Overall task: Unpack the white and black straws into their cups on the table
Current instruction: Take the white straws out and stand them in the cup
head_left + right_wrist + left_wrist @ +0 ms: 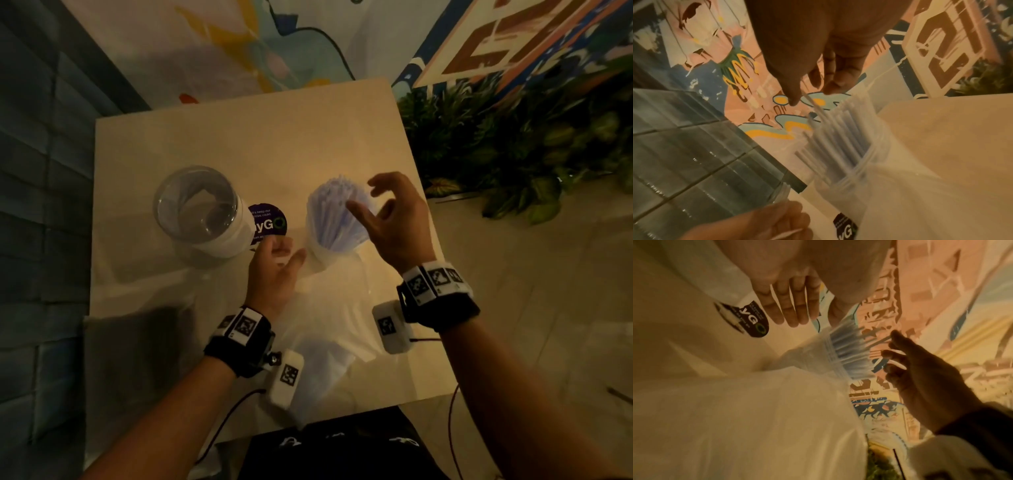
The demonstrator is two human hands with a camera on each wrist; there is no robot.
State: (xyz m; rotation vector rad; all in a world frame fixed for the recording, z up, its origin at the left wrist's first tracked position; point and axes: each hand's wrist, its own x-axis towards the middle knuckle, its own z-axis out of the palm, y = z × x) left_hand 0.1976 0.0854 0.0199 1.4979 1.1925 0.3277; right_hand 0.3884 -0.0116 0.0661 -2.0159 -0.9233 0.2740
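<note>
Left hand (274, 270) lies low, fingers loosely curled; right hand (394, 219) hovers higher, fingers spread.

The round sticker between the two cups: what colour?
Dark purple sticker with white lettering and a green ring; clearest in the head view.

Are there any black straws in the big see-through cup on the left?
No, the clear cup on the left holds no straws; the white straws stand in the other cup.

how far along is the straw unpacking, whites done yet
White straws already stand bunched in the right cup. The right hand hovers at their tips, the left hand beside the cup base. The left cup holds no straws; no black straws are visible.
</note>
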